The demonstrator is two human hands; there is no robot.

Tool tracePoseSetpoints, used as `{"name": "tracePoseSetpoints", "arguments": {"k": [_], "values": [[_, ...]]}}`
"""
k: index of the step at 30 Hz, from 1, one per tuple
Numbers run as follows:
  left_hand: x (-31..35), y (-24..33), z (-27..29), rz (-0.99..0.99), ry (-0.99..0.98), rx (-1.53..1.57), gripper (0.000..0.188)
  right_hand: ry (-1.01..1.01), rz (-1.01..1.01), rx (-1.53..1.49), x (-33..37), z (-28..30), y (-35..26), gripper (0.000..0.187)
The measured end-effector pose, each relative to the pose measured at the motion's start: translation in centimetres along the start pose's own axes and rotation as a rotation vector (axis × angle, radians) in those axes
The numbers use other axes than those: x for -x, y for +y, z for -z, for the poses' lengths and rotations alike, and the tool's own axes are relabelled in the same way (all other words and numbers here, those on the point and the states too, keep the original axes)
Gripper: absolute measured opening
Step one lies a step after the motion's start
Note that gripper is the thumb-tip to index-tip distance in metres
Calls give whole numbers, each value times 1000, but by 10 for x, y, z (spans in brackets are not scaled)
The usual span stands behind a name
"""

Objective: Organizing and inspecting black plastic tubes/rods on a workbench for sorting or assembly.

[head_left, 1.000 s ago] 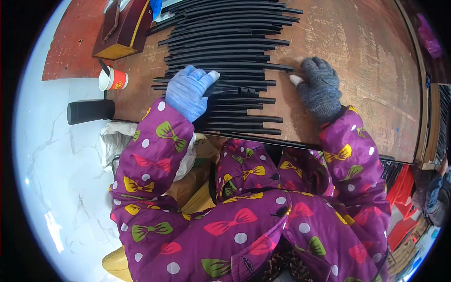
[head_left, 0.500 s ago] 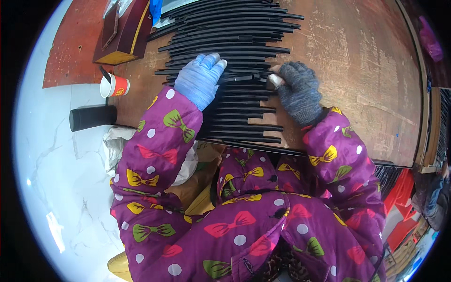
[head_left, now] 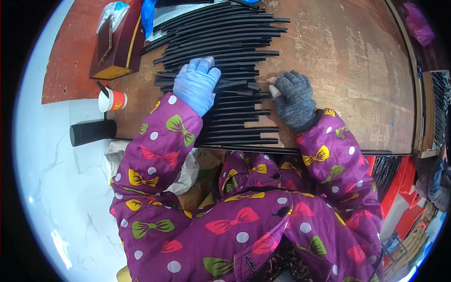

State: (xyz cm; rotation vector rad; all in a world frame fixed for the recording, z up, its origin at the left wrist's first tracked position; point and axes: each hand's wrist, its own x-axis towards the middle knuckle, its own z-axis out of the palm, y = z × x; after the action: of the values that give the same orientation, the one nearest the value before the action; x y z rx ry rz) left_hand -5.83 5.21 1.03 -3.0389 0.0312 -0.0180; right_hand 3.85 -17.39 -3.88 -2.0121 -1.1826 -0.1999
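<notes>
Many thin black strips (head_left: pixel 221 44) lie side by side in a long row on the wooden table, their ends uneven. Over the middle of the row is my left hand (head_left: pixel 195 87) in a light blue glove, fingers curled round a few black strips that sit slightly raised and skewed across the others. My right hand (head_left: pixel 296 98), in a dark grey glove with bare thumb and fingertip, rests at the right ends of the strips. Its fingers are curled in, with no strip visible between them; the thumb is close to one strip's end.
A dark red box (head_left: pixel 117 47) with yellow edging stands at the upper left, beside blue plastic (head_left: pixel 148 19). Near the table's left edge are a red-and-white paper cup (head_left: pixel 112 99) and a black cylinder (head_left: pixel 93 132). Bare wooden tabletop (head_left: pixel 357 70) extends to the right.
The view has shifted a little. The strips under my left hand are now bunched and skewed. My right hand has moved slightly toward me along the strip ends.
</notes>
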Motion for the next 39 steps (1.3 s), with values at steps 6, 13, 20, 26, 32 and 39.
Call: {"name": "tracePoseSetpoints", "arguments": {"k": [6, 13, 20, 26, 32, 39], "values": [[2, -9, -16, -52, 85, 32, 47, 4, 9, -4, -1, -1, -1, 20], [-7, -28, -7, 36, 15, 226, 38, -6, 0, 39, -4, -3, -7, 21], [-16, -25, 1, -102, -160, 120, 32, -33, -42, 99, -3, 4, -9, 18], [3, -32, -31, -301, 282, 124, 29, -63, -48, 115, -6, 1, -8, 20], [7, -34, -35, -225, 314, 143, 36, -127, -180, 206, -26, -8, -10, 26], [1, -29, -27, -153, 223, 149, 42, -234, -267, 320, -33, -13, -8, 35]]}}
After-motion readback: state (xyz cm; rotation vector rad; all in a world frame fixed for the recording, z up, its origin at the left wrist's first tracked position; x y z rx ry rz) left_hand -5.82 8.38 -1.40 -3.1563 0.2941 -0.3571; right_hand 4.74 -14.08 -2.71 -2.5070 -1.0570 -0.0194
